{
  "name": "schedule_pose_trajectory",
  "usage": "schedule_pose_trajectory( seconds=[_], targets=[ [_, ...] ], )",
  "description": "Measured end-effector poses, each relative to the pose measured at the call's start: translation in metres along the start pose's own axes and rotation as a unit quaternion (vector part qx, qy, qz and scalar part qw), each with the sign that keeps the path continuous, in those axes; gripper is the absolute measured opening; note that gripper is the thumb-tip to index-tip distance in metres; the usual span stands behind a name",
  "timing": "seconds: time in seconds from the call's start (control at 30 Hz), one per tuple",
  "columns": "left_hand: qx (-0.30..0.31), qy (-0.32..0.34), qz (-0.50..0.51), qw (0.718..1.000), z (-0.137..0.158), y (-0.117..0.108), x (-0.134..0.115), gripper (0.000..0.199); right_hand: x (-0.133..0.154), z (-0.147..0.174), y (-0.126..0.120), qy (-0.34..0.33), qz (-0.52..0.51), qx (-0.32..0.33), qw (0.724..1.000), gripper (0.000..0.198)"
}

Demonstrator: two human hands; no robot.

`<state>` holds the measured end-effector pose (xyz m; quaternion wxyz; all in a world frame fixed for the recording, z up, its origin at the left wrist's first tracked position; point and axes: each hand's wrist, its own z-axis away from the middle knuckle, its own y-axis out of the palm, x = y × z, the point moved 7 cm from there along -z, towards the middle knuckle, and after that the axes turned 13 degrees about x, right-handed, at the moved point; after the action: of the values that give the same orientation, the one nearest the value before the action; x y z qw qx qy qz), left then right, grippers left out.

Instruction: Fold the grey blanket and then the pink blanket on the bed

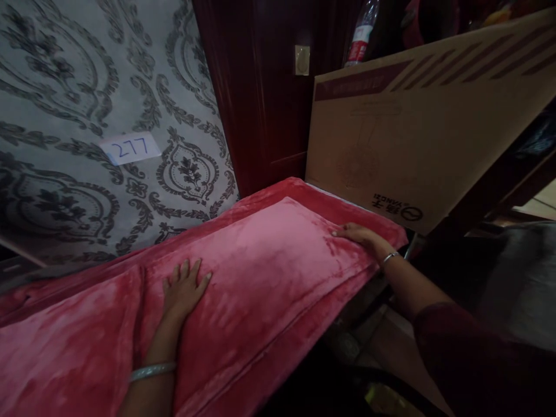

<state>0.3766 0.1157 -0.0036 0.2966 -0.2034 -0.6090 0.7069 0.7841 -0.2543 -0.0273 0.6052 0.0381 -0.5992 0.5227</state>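
A pink plush pillow with a seamed border lies flat on a red-pink plush cover. My left hand rests palm down on the pillow's left part, with its fingers spread. At the right end, my right hand lies on the pillow near its edge; the fingers are stretched out and nothing shows in them. Another pink plush piece lies left of my left wrist, its edge beside the pillow. What is inside or under the plush is hidden.
A patterned grey wall with a paper label borders the far side. Behind the right end stand a dark red wooden panel and a large cardboard box. A bottle shows behind the box's top edge.
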Motion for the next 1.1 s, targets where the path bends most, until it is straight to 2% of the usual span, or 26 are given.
schedule_pose_trajectory(
  seconds=[0.23,0.3,0.5,0.8,1.1],
  targets=[
    [0.004,0.004,-0.001,1.0,0.001,-0.003,-0.003,0.067,-0.006,0.027,-0.004,-0.083,-0.068,0.026,0.994,0.049],
    [0.003,0.003,-0.001,1.0,0.002,-0.004,-0.003,0.067,-0.007,0.029,-0.006,-0.089,-0.087,0.031,0.992,0.051],
    [-0.003,0.009,0.002,1.0,0.003,-0.006,-0.006,0.067,-0.007,0.016,-0.012,-0.055,-0.059,0.02,0.997,0.049],
    [-0.002,0.013,0.009,1.0,0.001,-0.007,-0.006,0.068,-0.019,0.013,-0.009,-0.01,0.054,-0.049,0.997,0.054],
    [0.003,0.007,-0.002,1.0,0.0,-0.005,-0.004,0.068,0.016,-0.001,-0.017,0.007,0.143,-0.07,0.987,0.039]
  ],
)
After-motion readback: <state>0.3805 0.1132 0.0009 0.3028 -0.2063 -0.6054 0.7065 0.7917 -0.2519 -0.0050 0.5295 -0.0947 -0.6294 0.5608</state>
